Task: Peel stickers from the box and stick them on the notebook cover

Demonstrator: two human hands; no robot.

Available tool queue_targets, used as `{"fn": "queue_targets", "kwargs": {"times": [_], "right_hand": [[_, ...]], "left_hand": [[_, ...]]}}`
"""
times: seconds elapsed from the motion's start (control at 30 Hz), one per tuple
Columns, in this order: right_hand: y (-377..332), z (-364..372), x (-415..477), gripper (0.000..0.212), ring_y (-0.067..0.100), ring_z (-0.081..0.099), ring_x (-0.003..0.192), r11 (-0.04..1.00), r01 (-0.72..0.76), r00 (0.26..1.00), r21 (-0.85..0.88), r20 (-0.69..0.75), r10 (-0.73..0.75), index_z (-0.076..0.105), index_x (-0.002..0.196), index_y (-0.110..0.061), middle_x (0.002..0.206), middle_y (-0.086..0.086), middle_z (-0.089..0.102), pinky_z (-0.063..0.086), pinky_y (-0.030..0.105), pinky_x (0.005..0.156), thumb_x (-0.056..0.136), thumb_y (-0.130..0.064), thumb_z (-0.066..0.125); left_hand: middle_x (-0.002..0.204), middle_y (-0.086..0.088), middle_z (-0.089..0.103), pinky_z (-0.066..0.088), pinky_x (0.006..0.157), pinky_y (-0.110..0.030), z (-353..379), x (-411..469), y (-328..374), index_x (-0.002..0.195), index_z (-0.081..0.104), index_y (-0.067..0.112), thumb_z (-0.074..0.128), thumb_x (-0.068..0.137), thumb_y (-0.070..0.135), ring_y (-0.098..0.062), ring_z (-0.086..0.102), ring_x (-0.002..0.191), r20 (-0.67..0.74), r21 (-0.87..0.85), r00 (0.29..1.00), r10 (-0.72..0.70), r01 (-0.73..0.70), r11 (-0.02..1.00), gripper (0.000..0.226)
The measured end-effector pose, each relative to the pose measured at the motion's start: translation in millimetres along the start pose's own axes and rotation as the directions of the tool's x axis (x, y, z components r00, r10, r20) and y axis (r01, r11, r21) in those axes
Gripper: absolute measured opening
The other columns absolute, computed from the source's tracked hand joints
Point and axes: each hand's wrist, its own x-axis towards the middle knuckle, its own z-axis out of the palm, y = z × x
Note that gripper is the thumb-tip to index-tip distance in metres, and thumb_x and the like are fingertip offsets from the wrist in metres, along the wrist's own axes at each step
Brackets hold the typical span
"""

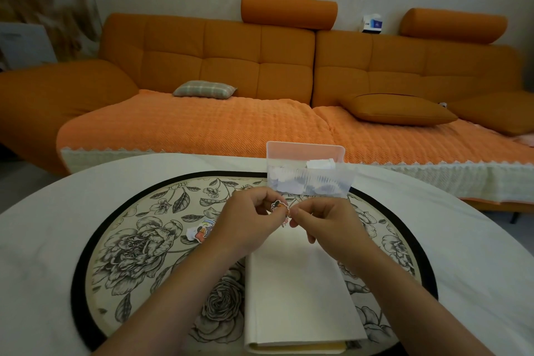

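Note:
A white notebook (300, 292) lies closed on the round table, its cover bare where it shows. Behind it stands a clear plastic box (309, 170) holding several paper stickers. Above the notebook's far end, my left hand (248, 222) and my right hand (326, 220) meet and both pinch one small colourful sticker (279, 206) between fingertips. Another sticker (200, 230) lies on the table just left of my left hand.
The table has a floral round centre (138, 243) with a black ring and a white outer rim (43, 240). An orange sofa (260, 75) with cushions fills the space behind the table.

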Motion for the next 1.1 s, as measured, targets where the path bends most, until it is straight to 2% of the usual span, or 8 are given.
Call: {"fn": "queue_targets", "kwargs": {"times": [0.17,0.33,0.47,0.53,0.67,0.9,1.0,1.1], "right_hand": [[2.3,-2.3,-0.7,0.021,0.008,0.051,0.048,0.996,0.033,0.999,-0.084,0.008,-0.033,0.078,0.076,-0.022,0.067,0.008,0.070,0.041,0.020,0.048,0.093,-0.021,0.066],[1.8,-1.3,-2.9,0.030,0.004,0.043,0.045,0.972,0.090,0.996,-0.218,0.007,-0.091,0.070,0.068,-0.032,0.051,-0.015,0.058,0.033,0.016,0.047,0.094,-0.019,0.064],[0.6,1.0,-3.4,0.018,0.003,0.048,0.051,0.897,0.161,0.986,-0.411,0.022,-0.166,0.074,0.081,-0.033,0.056,-0.035,0.055,0.030,0.015,0.049,0.093,-0.025,0.063],[2.5,1.7,-2.7,0.022,0.004,0.046,0.049,0.907,0.163,0.985,-0.388,0.017,-0.169,0.072,0.076,-0.034,0.055,-0.032,0.055,0.030,0.015,0.049,0.093,-0.024,0.063],[2.1,-1.4,-1.3,0.027,0.006,0.041,0.043,0.987,0.082,0.996,-0.137,-0.021,-0.086,0.075,0.069,-0.024,0.050,0.000,0.058,0.035,0.020,0.046,0.094,-0.021,0.065],[-0.1,-2.2,-2.1,0.028,0.003,0.041,0.038,0.996,0.034,0.999,-0.082,-0.038,-0.037,0.076,0.071,-0.015,0.044,-0.006,0.054,0.035,0.014,0.043,0.096,-0.020,0.064],[2.0,-1.1,-1.5,0.030,0.005,0.043,0.041,0.993,0.035,0.997,-0.117,-0.066,-0.043,0.073,0.068,-0.024,0.046,-0.011,0.056,0.038,0.016,0.044,0.096,-0.021,0.063],[3.8,0.9,-1.3,0.032,0.003,0.049,0.045,0.979,0.056,0.991,-0.196,-0.109,-0.079,0.069,0.067,-0.035,0.050,-0.025,0.058,0.037,0.013,0.047,0.095,-0.023,0.063]], "left_hand": [[0.052,0.023,0.058,0.035,0.049,-0.008,-0.3,-1.3,2.3,0.085,0.075,0.018,0.071,0.086,0.011,0.002,0.050,0.047,0.011,-0.004,1.000,0.009,-0.009,1.000,0.008],[0.053,0.022,0.055,0.036,0.051,-0.011,3.0,-0.8,-0.1,0.080,0.075,0.026,0.074,0.083,0.015,0.000,0.046,0.049,0.004,0.024,1.000,0.019,-0.019,1.000,0.012],[0.054,0.020,0.057,0.038,0.051,-0.013,4.3,-0.9,-1.4,0.079,0.075,0.027,0.074,0.082,0.015,0.000,0.047,0.049,0.012,0.032,1.000,0.021,-0.022,0.999,0.012],[0.054,0.019,0.057,0.037,0.051,-0.013,4.1,-0.9,-1.1,0.079,0.075,0.026,0.073,0.083,0.015,0.000,0.047,0.049,0.009,0.035,1.000,0.024,-0.024,0.999,0.012],[0.055,0.018,0.061,0.037,0.050,-0.012,1.3,1.3,-0.8,0.082,0.075,0.024,0.073,0.084,0.014,0.000,0.048,0.048,-0.019,-0.011,1.000,-0.005,0.005,1.000,0.011],[0.068,0.017,0.067,0.045,0.057,-0.015,3.7,-0.6,0.2,0.087,0.072,0.030,0.075,0.084,0.020,0.000,0.057,0.059,-0.046,0.008,0.999,-0.005,0.005,1.000,0.011],[0.084,0.016,0.064,0.047,0.061,-0.017,6.3,-4.5,-0.9,0.095,0.064,0.036,0.078,0.081,0.030,-0.006,0.059,0.073,-0.135,0.150,0.988,0.072,-0.051,0.987,0.020],[0.078,0.015,0.064,0.050,0.060,-0.025,9.1,-6.4,1.1,0.085,0.062,0.032,0.077,0.082,0.030,-0.007,0.059,0.067,-0.147,0.219,0.981,0.124,-0.090,0.972,0.015]]}}
